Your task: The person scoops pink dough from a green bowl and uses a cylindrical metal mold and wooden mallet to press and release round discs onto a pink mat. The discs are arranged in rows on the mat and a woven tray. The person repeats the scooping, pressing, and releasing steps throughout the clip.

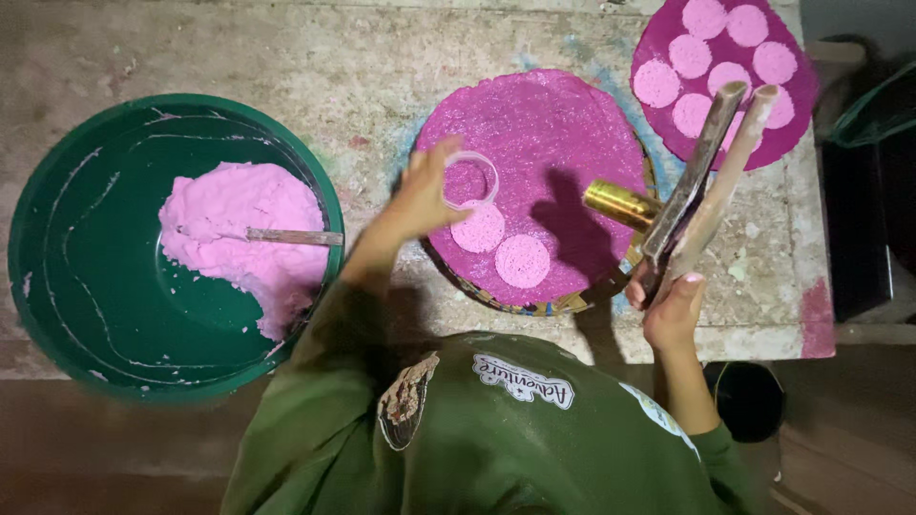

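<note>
Green plastic basin (pixel 86 286), far left of the hands, holds pink dough (pixel 243 234) with a wooden stick (pixel 294 236) lying in it. The left hand (pixel 425 195) pinches a clear ring cutter (pixel 470 179) on a magenta mat (pixel 544 143), two pale discs (pixel 501 245) just beneath. The right hand (pixel 668 305) grips long wooden tongs (pixel 706 181) beside a brass cylinder (pixel 620 203). Beyond, another mat (pixel 801 86) carries more discs.

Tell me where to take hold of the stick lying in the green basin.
Grip the stick at its bare right end near the basin rim, coming from above. Its left end is buried in the pink paste, and it lies flat, so only that end is clean.
</note>
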